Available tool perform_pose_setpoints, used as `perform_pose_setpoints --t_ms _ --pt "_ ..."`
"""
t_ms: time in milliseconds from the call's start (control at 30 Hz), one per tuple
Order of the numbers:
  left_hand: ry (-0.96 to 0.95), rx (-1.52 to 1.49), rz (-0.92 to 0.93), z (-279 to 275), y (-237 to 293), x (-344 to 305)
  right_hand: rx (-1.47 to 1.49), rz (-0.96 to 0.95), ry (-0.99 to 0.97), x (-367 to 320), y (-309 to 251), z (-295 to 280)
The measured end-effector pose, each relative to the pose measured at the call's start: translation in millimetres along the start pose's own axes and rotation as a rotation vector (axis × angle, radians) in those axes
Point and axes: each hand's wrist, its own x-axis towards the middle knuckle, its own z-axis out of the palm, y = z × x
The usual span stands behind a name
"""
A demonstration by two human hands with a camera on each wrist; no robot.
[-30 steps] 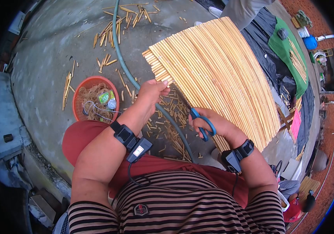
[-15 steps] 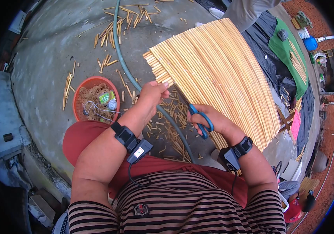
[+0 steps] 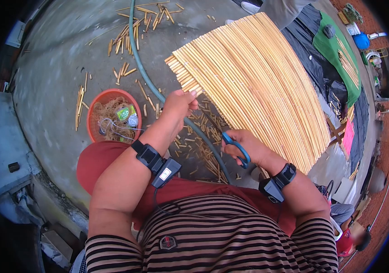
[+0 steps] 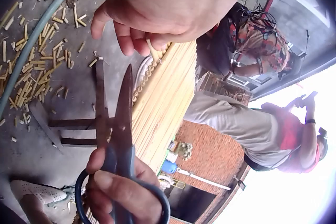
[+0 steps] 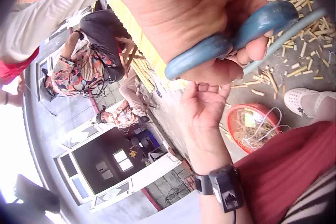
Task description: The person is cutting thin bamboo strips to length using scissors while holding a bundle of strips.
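Note:
A wide mat of thin yellow reed sticks [image 3: 258, 86] extends ahead of me, some stick ends jutting past its left edge. At its near left corner my left hand [image 3: 180, 105] pinches a reed stick [image 4: 154, 51] by its end between thumb and fingers. My right hand [image 3: 251, 146] grips blue-handled scissors [image 3: 244, 157], its fingers through the loops. In the left wrist view the scissors' dark blades [image 4: 124, 113] stand apart and point toward the left hand, beside the mat's row of stick ends. The right wrist view shows the blue loops, with the blades hidden.
Cut stick pieces [image 4: 37, 79] litter the concrete below the mat, crossed by a green hose [image 3: 142, 68]. An orange basket [image 3: 90, 122] with fibre and string stands at the left. Another person in grey trousers [image 3: 290, 16] is beyond the mat, which rests on a wooden stand [image 4: 81, 124].
The right hand has turned the scissors slightly, so mainly one handle loop shows in the head view. My left hand stays at the mat's corner. The head view has shifted a little.

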Motion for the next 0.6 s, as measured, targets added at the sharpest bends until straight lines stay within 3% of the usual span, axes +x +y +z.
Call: perform_pose_setpoints --t_ms 133,400,533,600 --pt "0.006 -0.024 -0.008 -2 0 0 0.187 -0.059 -0.088 -26 31 25" --pt "0.004 0.018 0.011 -2 2 -1 0.307 -0.287 0.570 -42 91 54" --pt "-0.048 0.037 -0.032 -7 -5 1 0.163 -0.281 0.911 -58 103 43" --pt "-0.099 0.056 -0.057 -5 -5 10 -0.080 -0.264 1.074 -55 109 35"
